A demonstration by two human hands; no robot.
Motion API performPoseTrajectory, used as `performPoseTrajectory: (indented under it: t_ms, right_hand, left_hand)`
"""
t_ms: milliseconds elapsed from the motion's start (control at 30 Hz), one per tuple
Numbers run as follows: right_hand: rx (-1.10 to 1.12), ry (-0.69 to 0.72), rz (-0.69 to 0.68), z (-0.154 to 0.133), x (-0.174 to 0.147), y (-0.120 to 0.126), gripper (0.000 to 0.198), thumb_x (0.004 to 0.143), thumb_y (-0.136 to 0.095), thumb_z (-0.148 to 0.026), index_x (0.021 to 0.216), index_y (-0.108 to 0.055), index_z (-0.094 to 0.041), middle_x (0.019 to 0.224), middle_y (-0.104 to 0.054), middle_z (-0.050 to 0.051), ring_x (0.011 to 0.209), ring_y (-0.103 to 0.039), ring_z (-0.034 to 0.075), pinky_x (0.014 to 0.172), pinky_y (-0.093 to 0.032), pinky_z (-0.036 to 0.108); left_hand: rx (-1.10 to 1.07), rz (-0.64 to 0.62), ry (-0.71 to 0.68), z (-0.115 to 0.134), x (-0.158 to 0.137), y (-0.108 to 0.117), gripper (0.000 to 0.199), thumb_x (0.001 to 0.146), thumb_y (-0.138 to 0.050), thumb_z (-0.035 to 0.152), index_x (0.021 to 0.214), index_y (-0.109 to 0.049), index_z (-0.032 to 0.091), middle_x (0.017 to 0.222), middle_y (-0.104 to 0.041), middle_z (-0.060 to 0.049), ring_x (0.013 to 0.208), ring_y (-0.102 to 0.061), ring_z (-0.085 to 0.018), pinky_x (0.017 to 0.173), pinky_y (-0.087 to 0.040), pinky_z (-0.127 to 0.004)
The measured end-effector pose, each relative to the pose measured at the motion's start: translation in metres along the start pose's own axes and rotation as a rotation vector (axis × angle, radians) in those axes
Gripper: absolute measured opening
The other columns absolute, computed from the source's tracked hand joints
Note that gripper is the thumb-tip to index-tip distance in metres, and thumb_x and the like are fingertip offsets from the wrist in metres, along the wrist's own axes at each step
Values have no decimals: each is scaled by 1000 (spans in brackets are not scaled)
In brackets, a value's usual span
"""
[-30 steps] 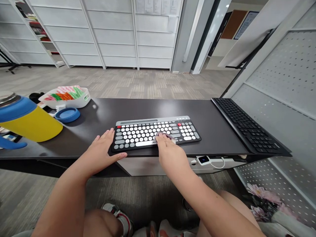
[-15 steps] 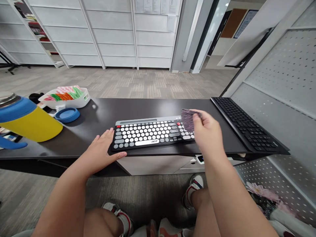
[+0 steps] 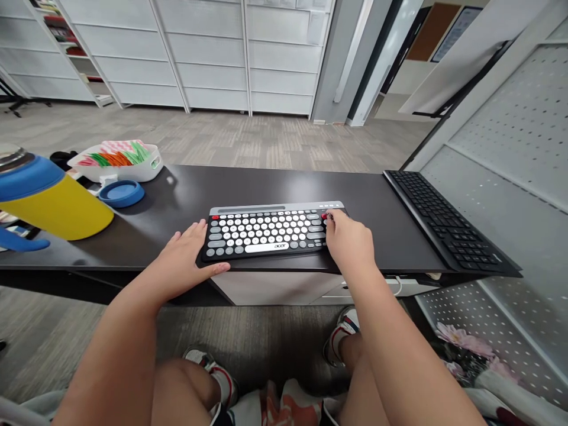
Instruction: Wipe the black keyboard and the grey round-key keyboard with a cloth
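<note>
A black keyboard (image 3: 266,248) with round white and grey keys and a few red ones lies near the desk's front edge. My left hand (image 3: 189,254) rests flat at its left end, fingers stretched out and thumb along the front edge. Over the number keys at the right end, my right hand (image 3: 352,239) is closed on a small dark patterned cloth (image 3: 329,218). Only a sliver of the cloth shows at the fingertips; the hand hides the rest and the keys beneath.
On the dark desk (image 3: 266,183), a yellow and blue bottle (image 3: 57,204) stands at left beside a blue lid (image 3: 121,193) and a white basket (image 3: 146,170) of colourful items. A second black keyboard (image 3: 444,219) lies at right, along a perforated grey panel (image 3: 510,118).
My right hand has come down and left with the cloth, from above the keyboard's right end onto its keys. The left hand stays in place. The view has tilted slightly down.
</note>
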State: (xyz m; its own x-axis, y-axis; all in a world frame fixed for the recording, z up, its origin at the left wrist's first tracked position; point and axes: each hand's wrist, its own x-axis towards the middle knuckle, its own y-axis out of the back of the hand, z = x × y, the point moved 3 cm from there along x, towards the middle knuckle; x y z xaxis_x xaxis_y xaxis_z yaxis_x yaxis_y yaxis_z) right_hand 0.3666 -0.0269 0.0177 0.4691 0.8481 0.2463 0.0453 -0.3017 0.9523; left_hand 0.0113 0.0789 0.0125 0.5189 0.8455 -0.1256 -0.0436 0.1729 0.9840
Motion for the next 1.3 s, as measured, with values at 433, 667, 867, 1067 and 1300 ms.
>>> performPoseTrajectory:
  t_ms: [433, 667, 867, 1067, 1300]
  right_hand:
    - [-92, 53, 15, -16, -5, -5, 39, 109, -37, -19, 137, -64, -18, 107, -79, 14, 101, -74, 27, 79, -49, 32]
    - [-74, 179, 42, -32, -22, -12, 40, 105, -38, -11, 136, -63, -14, 135, -74, 17, 114, -74, 27, 89, -55, 34]
    - [-61, 266, 55, -52, -39, -14, 41, 100, -44, -6, 135, -64, -13, 138, -73, 16, 119, -74, 25, 95, -58, 32]
    - [-31, 395, 66, -76, -66, -12, 40, 101, -47, -5, 136, -66, -13, 143, -70, 15, 130, -70, 23, 104, -57, 32]
    - [125, 570, -22, -91, -85, 2, 41, 101, -50, -8, 136, -68, -16, 136, -75, 12, 115, -76, 23, 93, -61, 32]
  left_hand:
    - [-34, 25, -4, -3, 0, -5, 118, 89, -55, 80, 173, -12, 9, 179, -18, -19, 166, -16, -36, 134, -15, -54]
    - [-19, 14, 10, 3, -1, -2, 119, 89, -53, 81, 173, -10, 9, 179, -18, -20, 166, -16, -35, 134, -15, -54]
    - [-25, 19, 9, 3, -1, -1, 119, 89, -55, 80, 173, -9, 10, 179, -18, -20, 165, -18, -37, 133, -15, -56]
    - [-24, 20, 3, 1, -1, -3, 118, 90, -53, 80, 174, -8, 12, 179, -15, -19, 166, -16, -35, 134, -15, -55]
    - [-29, 30, -3, -1, 0, -6, 119, 89, -54, 80, 174, -5, 12, 179, -15, -19, 166, -15, -35, 133, -14, -56]
